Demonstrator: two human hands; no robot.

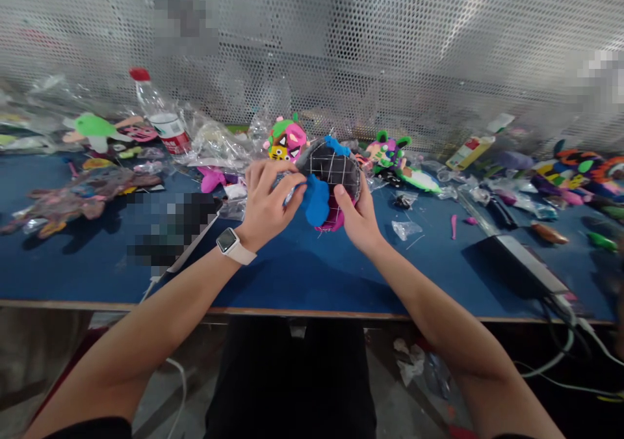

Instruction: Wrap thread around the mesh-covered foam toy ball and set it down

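Observation:
My right hand [357, 214] is closed around the side of a black rounded piece with white grid lines [336, 169], its thumb lying on the front. Magenta material [335, 220] shows along the lower edge of that piece, and a small blue lump sits on top. A flat piece of blue modelling clay [316, 201] lies against the left side of the front. My left hand [273, 195], with a watch on the wrist, has its fingertips pinched at the left edge of this blue clay. Part of the black piece is hidden behind my hands.
Behind my hands stand colourful clay figures [288, 138]. A red-capped bottle [163, 117] and crumpled plastic wrap are at the back left. On the blue table [302, 276] a dark device [180, 227] lies left, a black box with cables [519, 266] right. A perforated metal panel [341, 49] rises behind.

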